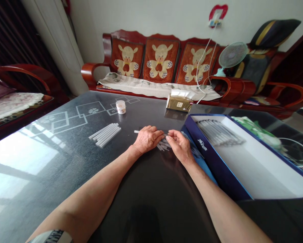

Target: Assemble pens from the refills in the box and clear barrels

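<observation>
Over the dark tabletop, my left hand (148,138) is closed around a thin white stick (136,131), whose end pokes out on the left. My right hand (181,145) faces it, thumb and fingertips pinched together; what they hold is too small to make out. Short white and grey pieces (163,145) lie on the table between and below the two hands. Left of them rests a pile of long white sticks (105,134), side by side. Thin dark rods (188,136) lie by my right hand, against the box.
A blue box (232,168) with a white inside stands at the right, with a row of clear tubes (217,132) in it. Farther back are a small white tub (121,107) and a tissue pack (179,103). Green-white plastic (260,133) lies beyond the box.
</observation>
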Action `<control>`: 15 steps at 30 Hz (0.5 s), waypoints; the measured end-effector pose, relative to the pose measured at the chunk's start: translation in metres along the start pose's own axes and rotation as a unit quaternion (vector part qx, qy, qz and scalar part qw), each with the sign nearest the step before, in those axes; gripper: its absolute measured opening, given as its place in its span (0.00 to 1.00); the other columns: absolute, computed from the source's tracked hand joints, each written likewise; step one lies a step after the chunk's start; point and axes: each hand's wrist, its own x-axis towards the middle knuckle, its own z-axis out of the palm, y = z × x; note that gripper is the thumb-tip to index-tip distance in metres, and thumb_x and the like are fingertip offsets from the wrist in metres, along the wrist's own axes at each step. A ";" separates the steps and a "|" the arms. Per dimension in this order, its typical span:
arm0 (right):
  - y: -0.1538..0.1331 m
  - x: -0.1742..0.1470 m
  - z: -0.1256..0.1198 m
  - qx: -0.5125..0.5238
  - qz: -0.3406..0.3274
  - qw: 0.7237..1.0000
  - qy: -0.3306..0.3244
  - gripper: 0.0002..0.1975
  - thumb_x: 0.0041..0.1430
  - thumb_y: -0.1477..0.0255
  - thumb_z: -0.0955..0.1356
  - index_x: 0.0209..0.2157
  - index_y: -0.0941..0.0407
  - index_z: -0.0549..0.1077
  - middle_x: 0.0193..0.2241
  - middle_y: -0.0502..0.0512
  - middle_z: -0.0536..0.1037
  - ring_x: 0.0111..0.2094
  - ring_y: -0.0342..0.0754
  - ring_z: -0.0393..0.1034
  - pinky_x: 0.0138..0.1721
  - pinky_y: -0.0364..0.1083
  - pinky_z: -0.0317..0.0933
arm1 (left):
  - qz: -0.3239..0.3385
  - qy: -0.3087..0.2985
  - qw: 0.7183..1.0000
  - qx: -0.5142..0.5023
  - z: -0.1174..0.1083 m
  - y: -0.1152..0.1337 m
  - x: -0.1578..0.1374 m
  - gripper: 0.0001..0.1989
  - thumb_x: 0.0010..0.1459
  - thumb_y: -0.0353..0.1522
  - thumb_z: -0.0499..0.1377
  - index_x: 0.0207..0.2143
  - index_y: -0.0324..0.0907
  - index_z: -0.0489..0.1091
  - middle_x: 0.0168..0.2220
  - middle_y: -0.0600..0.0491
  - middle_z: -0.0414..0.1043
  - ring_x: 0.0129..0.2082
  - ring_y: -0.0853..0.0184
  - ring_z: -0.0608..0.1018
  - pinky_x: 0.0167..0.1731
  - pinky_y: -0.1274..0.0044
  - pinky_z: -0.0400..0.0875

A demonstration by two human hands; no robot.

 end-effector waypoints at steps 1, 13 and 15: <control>-0.002 0.000 -0.001 -0.026 -0.006 1.000 0.008 0.15 0.54 0.61 0.67 0.38 0.56 0.75 0.35 0.57 0.79 0.34 0.48 0.72 0.37 0.46 0.66 | 0.000 -0.002 1.000 0.001 0.000 0.000 0.000 0.22 0.66 0.44 0.44 0.42 0.44 0.74 0.30 0.50 0.69 0.32 0.66 0.70 0.38 0.74 0.63; 0.004 -0.001 0.001 -0.036 -0.041 0.998 0.008 0.15 0.52 0.67 0.68 0.42 0.57 0.73 0.39 0.57 0.78 0.33 0.47 0.71 0.34 0.46 0.65 | 0.007 -0.001 1.000 0.013 -0.001 0.001 0.001 0.21 0.66 0.43 0.45 0.42 0.44 0.74 0.30 0.51 0.70 0.32 0.67 0.70 0.37 0.75 0.63; 0.002 -0.001 0.000 -0.057 -0.048 0.997 0.019 0.13 0.54 0.65 0.67 0.39 0.57 0.73 0.36 0.57 0.78 0.33 0.47 0.71 0.35 0.46 0.65 | 0.010 -0.001 1.000 0.015 -0.002 0.002 0.000 0.21 0.66 0.43 0.45 0.42 0.45 0.74 0.30 0.52 0.70 0.31 0.67 0.70 0.37 0.75 0.63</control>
